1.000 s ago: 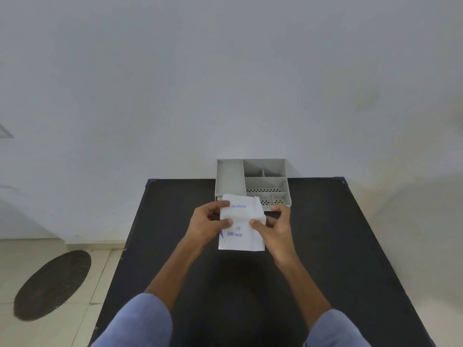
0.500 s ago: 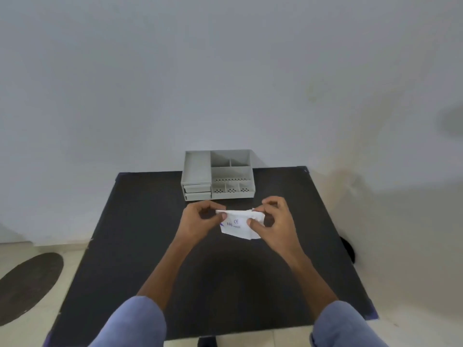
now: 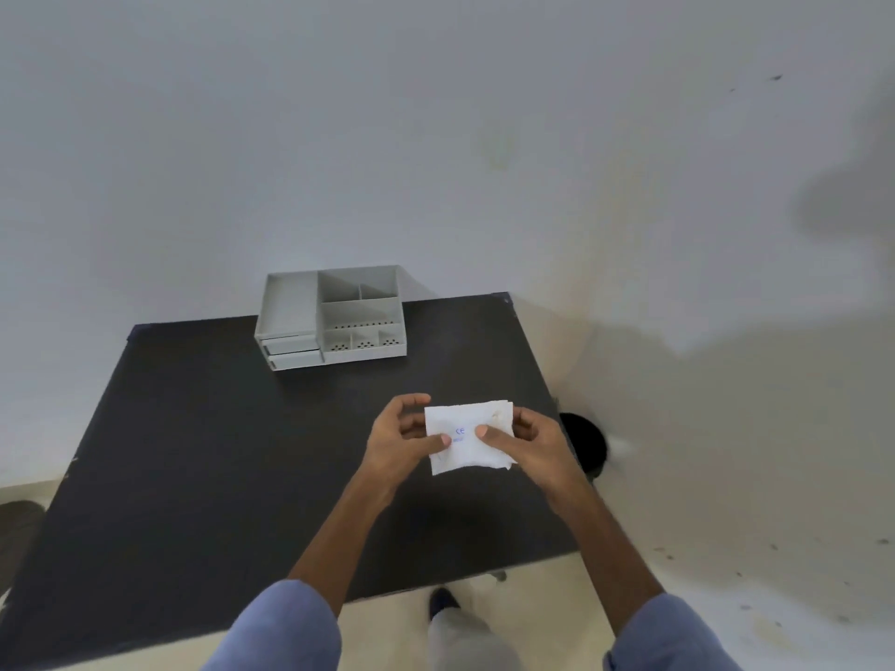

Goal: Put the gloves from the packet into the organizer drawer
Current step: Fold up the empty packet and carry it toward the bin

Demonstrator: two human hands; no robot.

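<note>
I hold a white glove packet [image 3: 472,450] with blue print above the right part of the black table [image 3: 203,457]. My left hand [image 3: 399,440] grips its left edge and my right hand [image 3: 530,440] grips its right edge, both thumbs on top. The grey organizer [image 3: 329,317] stands at the table's far edge against the wall, apart from my hands. Its two small drawers [image 3: 293,352] at the front left are shut. No gloves show outside the packet.
A white wall rises behind the table. A dark round object [image 3: 583,443] sits on the floor just past the table's right edge. My leg and shoe [image 3: 443,605] show beyond the table's near edge. A dark mat [image 3: 17,525] lies on the floor at the left.
My view has swung right and back, so the organizer now sits further left and further from my hands. The packet stays held in both hands, turned flatter toward me.
</note>
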